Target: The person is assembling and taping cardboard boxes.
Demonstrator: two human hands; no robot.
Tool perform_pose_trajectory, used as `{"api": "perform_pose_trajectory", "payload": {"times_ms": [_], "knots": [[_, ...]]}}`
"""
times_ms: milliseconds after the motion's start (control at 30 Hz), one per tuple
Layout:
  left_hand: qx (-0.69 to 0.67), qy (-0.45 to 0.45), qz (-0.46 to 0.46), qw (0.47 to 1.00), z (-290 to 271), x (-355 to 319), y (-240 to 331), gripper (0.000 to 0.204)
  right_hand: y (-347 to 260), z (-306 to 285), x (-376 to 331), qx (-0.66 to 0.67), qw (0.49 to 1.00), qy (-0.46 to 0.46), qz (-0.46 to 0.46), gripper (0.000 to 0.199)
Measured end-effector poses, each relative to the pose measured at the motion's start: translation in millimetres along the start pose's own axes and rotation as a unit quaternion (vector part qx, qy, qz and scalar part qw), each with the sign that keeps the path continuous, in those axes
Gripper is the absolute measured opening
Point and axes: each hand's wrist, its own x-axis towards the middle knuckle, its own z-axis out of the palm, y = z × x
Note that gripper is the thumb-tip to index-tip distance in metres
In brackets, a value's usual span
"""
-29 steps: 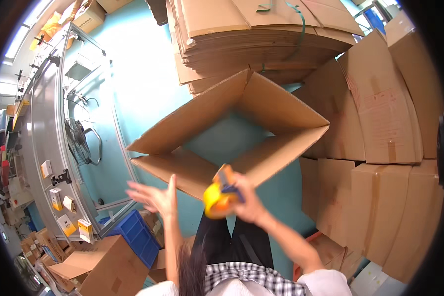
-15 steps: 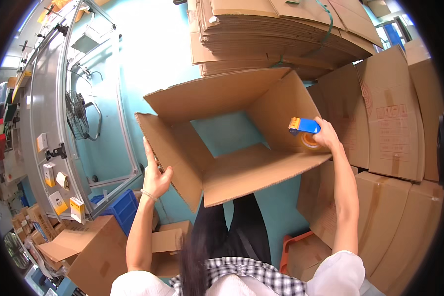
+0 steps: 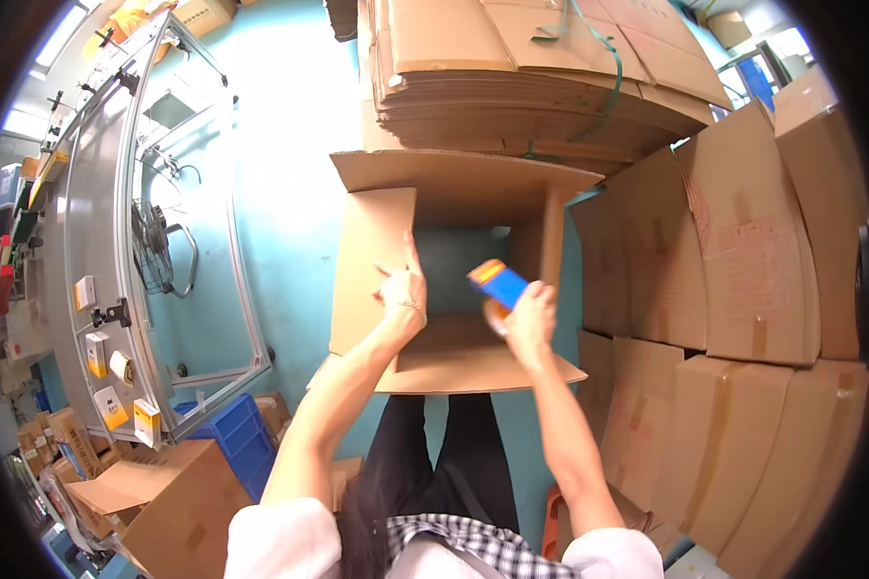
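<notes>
In front of my legs stands a brown cardboard box (image 3: 473,365), its far and near flaps spread outward. The left flap (image 3: 367,251) lies turned inward across part of the opening. My left hand (image 3: 401,289) rests on this flap near its inner edge, fingers stretched and apart. Over the right part of the opening, my right hand (image 3: 533,320) grips a blue tape dispenser (image 3: 504,284) with an orange front end. The tape roll hangs below it, blurred by motion and partly hidden by the hand. Inside the box, a dark teal surface shows.
A tall stack of flattened cardboard (image 3: 473,106) with green strapping stands just beyond the box. Packed cartons (image 3: 753,251) wall off the right side. On the left are a metal-framed table (image 3: 106,222), a black fan (image 3: 154,246), a blue crate (image 3: 246,439) and an open carton (image 3: 188,511).
The box has turned and straightened, and its left flap has folded inward. My left hand has moved right onto that flap. My right hand has moved left with the tape dispenser.
</notes>
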Motion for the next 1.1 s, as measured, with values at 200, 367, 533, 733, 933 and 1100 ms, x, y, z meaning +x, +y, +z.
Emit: {"api": "perform_pose_trajectory", "payload": {"times_ms": [200, 367, 533, 733, 933, 1100], "knots": [[-0.060, -0.112, 0.201, 0.971, 27, 34, -30, 0.081, 6, 61, 14, -0.003, 0.992, 0.011, -0.126, 0.050], [-0.165, -0.275, 0.298, 0.899, 10, -17, -72, 0.082, 27, 50, 80, 0.331, 0.895, -0.293, -0.056, 0.038], [-0.089, -0.296, 0.300, 0.902, -37, -1, -67, 0.042, 21, 21, 130, 0.391, 0.862, -0.296, -0.129, 0.042], [-0.109, 0.151, 0.113, 0.976, 6, 62, -80, 0.093, -4, -112, 217, 0.445, 0.855, 0.100, -0.245, 0.027], [-0.359, 0.264, -0.154, 0.882, 50, 39, -61, 0.095, 38, -99, 236, 0.303, 0.904, -0.036, -0.299, 0.017], [-0.501, 0.445, -0.221, 0.709, 87, 84, -81, 0.048, 100, -1, 190, 0.282, 0.931, -0.159, -0.167, 0.030]]}}
